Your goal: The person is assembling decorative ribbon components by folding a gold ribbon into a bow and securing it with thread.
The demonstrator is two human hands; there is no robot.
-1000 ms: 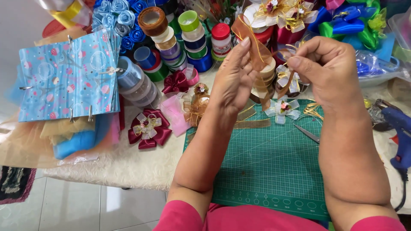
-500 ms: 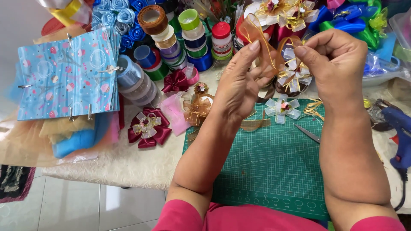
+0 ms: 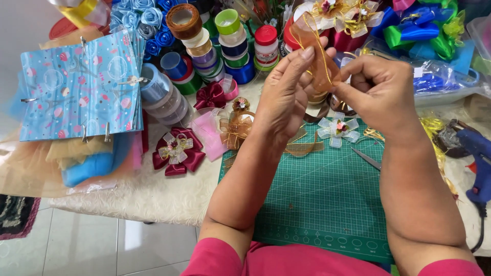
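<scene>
Your left hand (image 3: 284, 94) and right hand (image 3: 376, 89) have risen off the green mat (image 3: 327, 199), both now pinching the brown ribbon (image 3: 317, 56) between them, seemingly folding a loop.

the left hand (image 3: 284, 97) covers the lower part of the sheer brown ribbon (image 3: 314, 48), so where its fingertips pinch it cannot be seen, and the right hand (image 3: 381, 89) hides the ribbon's other end and the spool behind its knuckles. the blue glue gun (image 3: 478, 153) is cut off by the right edge, as is the clear bin (image 3: 481, 36) above it, and the yellow ribbon (image 3: 76, 10) and bows (image 3: 353, 13) run off the top edge. print on the red-capped jar (image 3: 266, 48) is too small to tell.
</scene>
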